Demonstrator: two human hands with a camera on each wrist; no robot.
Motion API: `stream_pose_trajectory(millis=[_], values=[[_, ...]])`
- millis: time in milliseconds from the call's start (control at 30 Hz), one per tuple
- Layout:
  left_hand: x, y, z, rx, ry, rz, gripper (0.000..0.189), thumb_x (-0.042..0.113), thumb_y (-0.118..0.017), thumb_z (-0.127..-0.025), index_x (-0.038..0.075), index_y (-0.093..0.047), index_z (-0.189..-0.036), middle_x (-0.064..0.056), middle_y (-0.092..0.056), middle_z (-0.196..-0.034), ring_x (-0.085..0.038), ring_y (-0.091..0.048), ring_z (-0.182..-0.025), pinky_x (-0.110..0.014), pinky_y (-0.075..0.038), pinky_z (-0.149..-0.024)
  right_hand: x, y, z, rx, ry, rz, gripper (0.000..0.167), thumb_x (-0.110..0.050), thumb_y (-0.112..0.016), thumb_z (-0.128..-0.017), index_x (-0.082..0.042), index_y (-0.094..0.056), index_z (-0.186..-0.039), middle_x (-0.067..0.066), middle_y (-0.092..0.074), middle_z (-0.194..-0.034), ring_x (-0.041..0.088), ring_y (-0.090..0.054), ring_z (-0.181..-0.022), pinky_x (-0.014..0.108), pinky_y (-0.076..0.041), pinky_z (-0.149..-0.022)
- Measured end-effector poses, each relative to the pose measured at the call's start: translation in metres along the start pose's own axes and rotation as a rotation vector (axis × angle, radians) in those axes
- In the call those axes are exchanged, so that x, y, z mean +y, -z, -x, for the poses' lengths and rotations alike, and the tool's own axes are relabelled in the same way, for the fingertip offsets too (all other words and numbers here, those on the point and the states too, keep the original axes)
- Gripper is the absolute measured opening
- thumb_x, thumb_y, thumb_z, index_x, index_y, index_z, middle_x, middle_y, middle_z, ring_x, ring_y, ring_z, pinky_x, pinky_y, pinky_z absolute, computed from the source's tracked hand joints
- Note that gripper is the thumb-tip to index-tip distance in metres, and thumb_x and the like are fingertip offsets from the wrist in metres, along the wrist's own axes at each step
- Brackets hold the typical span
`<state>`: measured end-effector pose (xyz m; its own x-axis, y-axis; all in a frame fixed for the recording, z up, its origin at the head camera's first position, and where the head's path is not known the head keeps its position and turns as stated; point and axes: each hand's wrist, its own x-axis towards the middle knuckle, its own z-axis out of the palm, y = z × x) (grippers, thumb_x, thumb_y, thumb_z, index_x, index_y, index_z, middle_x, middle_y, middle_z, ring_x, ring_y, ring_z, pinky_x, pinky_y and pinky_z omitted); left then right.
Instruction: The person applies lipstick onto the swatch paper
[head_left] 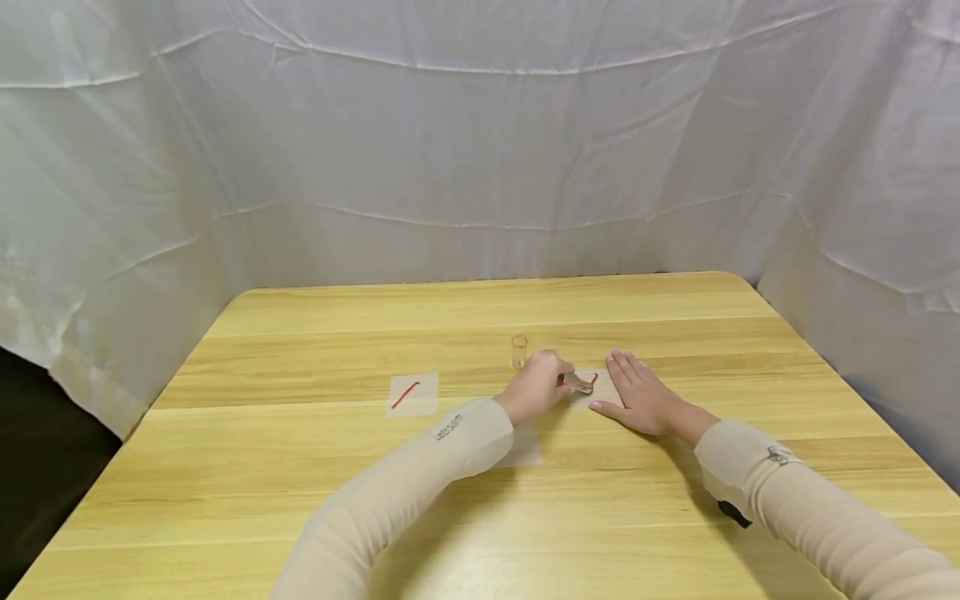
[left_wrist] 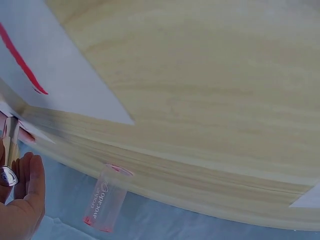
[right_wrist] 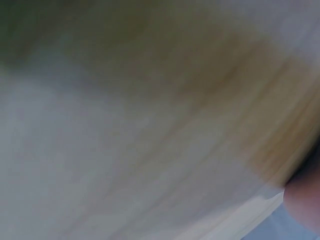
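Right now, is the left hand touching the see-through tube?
Apart. The left wrist view shows a gap between the left hand and the see-through tube, with background showing there.

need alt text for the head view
The left hand holds a small object at a red-marked sheet, the right hand flat at the sheet's edge. A clear tube stands beyond on the wooden table; another sheet with a red line lies left.

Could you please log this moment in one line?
left hand: grips slim item over right paper; right hand: flat at that paper's edge; clear tube: upright
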<state>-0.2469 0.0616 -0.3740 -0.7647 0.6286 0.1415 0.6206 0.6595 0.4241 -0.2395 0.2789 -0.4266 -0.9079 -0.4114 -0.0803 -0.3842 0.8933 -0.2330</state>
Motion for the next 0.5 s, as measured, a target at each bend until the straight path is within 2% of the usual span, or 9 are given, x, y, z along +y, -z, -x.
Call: stream_pose_trajectory(millis=[500], values=[[-0.0036,-0.0004,0.0088,0.0,-0.012,0.02,0.007,0.013,-0.067,-0.085,0.008,-0.071,-0.086,0.0,-0.055,-0.07,-0.008,-0.043,-0.067,-0.013,-0.036,-0.056,-0.0059,0.0043,0.0038,0.014,0.021,-0.013,0.087,-0.054,-0.038,-0.094,0.014,-0.014,-0.142,0.033,-0.009,-0.15,0.046,-0.008,-0.139,0.058,-0.009,-0.113]])
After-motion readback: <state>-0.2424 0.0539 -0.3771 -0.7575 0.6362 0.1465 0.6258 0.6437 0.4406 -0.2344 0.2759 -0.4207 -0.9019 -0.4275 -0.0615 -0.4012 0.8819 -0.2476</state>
